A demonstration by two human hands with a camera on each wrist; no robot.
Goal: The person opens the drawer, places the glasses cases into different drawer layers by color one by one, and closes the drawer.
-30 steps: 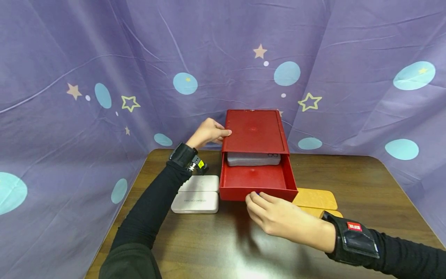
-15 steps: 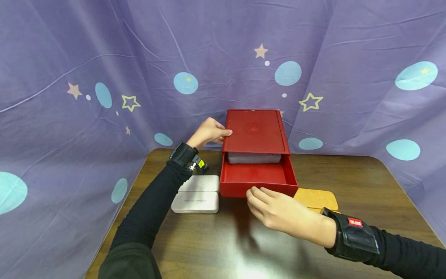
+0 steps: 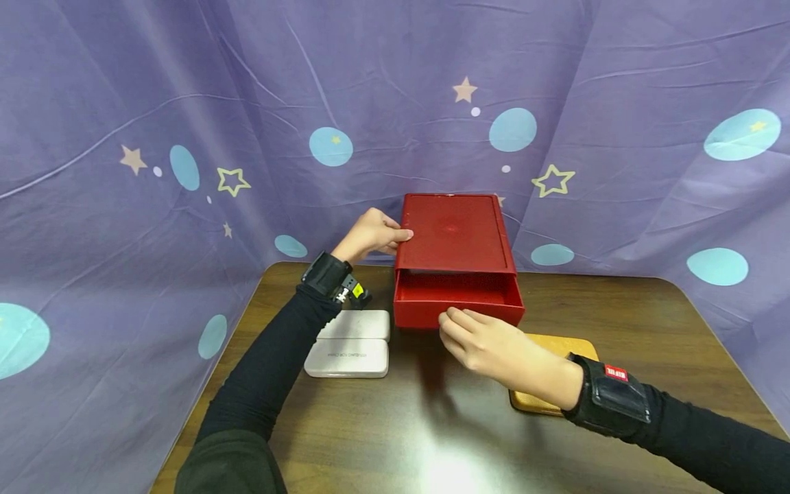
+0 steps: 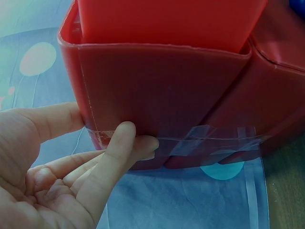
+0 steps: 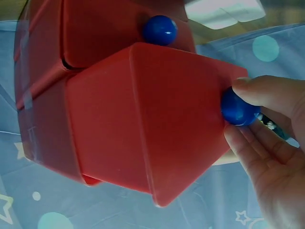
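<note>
One red drawer box (image 3: 455, 237) at the far middle of the dark wooden bench (image 3: 395, 425), against the purple star-and-dot curtain (image 3: 185, 103). One drawer (image 3: 458, 307) drawn partly out toward the viewer, its front panel bearing one blue knob (image 5: 237, 109); a second blue knob (image 5: 159, 29) visible on the panel beside it in the right wrist view. Left hand (image 3: 369, 233) at the box's left rear edge, thumb on one face and curled fingers (image 4: 119, 148) round the taped corner, gripping the casing. Right hand (image 3: 487, 346) at the drawer front, thumb and fingertips (image 5: 248, 143) pinching the blue knob. Two white cases (image 3: 350, 343) side by side on the bench left of the box, just below the left wrist. One tan wooden board (image 3: 543, 401) right of the drawer, partly covered by the right forearm. One black wrist strap on each arm.
</note>
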